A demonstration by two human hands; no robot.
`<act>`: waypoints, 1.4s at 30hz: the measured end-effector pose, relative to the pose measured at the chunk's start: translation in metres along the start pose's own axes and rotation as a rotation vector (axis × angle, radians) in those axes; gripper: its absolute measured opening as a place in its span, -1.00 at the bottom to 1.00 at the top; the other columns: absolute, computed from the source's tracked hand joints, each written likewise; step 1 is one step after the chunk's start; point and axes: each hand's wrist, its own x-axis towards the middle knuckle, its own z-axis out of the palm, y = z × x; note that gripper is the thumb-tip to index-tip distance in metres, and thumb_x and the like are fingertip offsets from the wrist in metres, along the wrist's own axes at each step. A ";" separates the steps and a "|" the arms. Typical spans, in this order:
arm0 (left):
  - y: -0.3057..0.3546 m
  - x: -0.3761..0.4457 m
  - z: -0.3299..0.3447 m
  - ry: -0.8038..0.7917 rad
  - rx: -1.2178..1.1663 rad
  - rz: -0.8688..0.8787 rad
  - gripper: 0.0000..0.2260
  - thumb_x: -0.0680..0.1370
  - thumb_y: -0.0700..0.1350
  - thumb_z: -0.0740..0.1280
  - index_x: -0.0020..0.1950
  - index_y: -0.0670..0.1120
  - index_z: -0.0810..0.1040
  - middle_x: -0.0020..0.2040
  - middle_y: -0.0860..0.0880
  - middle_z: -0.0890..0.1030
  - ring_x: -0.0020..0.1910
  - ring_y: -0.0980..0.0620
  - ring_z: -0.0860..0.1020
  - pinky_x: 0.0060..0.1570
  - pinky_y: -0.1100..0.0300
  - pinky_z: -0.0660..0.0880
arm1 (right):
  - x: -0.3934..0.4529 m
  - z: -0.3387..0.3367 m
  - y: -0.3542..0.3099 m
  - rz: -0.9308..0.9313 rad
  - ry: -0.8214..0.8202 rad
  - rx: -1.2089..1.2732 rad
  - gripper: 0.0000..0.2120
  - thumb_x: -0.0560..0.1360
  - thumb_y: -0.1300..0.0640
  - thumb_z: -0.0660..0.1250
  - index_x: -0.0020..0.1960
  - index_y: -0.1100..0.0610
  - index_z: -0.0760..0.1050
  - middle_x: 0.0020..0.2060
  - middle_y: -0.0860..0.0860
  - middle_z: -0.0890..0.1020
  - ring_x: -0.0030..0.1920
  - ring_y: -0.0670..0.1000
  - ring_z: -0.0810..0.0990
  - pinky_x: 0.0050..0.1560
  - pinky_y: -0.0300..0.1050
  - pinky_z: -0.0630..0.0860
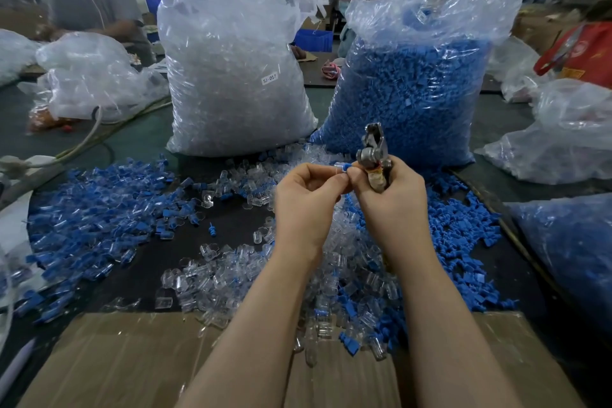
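Fingertips of the left hand point(304, 202) and right hand point(390, 199) cover most of the small blue-and-clear part point(342, 168), so its shape is unclear. The handles of the pliers point(374, 149) vanish inside the right palm.

The single camera rides on my head, facing forward and tilted down along my forearms. It sits close: my left hand point(303, 200) and right hand point(392, 204) meet just below the view's middle. The wide lens bows the counter point(231, 225), catches the cardboard sheet point(116, 358) at the bottom edge, and reaches the bag of clear parts point(238, 76) and bag of blue parts point(414, 93) beyond.
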 end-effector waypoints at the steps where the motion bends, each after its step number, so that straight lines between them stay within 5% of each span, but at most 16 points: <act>1: 0.000 0.000 0.000 0.005 0.010 0.006 -0.95 0.49 -0.34 0.41 -0.14 -0.23 0.59 -0.32 -0.02 0.66 -0.30 0.15 0.65 -0.28 0.39 0.50 | 0.000 0.000 0.000 0.006 -0.014 0.006 -0.94 0.47 0.04 0.39 -0.15 0.01 0.56 -0.26 0.00 0.66 -0.16 0.10 0.63 -0.07 0.23 0.57; 11: -0.006 0.002 -0.008 0.039 0.343 0.245 -0.90 0.55 -0.21 0.40 -0.17 -0.08 0.58 -0.25 0.01 0.66 -0.20 0.08 0.66 -0.15 0.24 0.60 | 0.000 0.002 0.000 0.003 -0.026 -0.033 -0.86 0.51 0.09 0.39 -0.23 -0.04 0.55 -0.33 -0.07 0.63 -0.25 -0.02 0.59 -0.14 0.12 0.57; 24: -0.007 0.000 -0.007 0.005 0.390 0.343 -0.91 0.54 -0.18 0.41 -0.15 -0.05 0.55 -0.24 0.00 0.65 -0.20 -0.01 0.64 -0.12 -0.05 0.61 | 0.003 -0.005 -0.003 -0.008 -0.082 -0.031 -0.89 0.53 0.09 0.37 -0.17 0.05 0.55 -0.33 -0.09 0.59 -0.34 -0.07 0.49 -0.27 0.02 0.47; 34: -0.004 0.007 -0.014 -0.027 0.130 0.179 -0.92 0.60 -0.24 0.32 -0.09 -0.20 0.55 -0.30 0.03 0.65 -0.28 0.16 0.63 -0.19 0.33 0.55 | 0.005 -0.016 -0.002 0.010 -0.223 -0.223 -0.91 0.51 0.09 0.36 -0.08 0.11 0.54 -0.30 0.00 0.60 -0.24 0.05 0.54 -0.15 0.11 0.53; 42: -0.003 0.008 -0.016 -0.079 0.132 0.238 -0.91 0.61 -0.27 0.29 -0.10 -0.18 0.52 -0.30 0.07 0.60 -0.29 0.20 0.58 -0.18 0.35 0.52 | 0.004 -0.017 -0.003 0.046 -0.359 -0.284 -0.80 0.50 0.05 0.37 -0.07 0.20 0.47 -0.29 0.12 0.58 -0.26 0.16 0.49 -0.21 0.10 0.45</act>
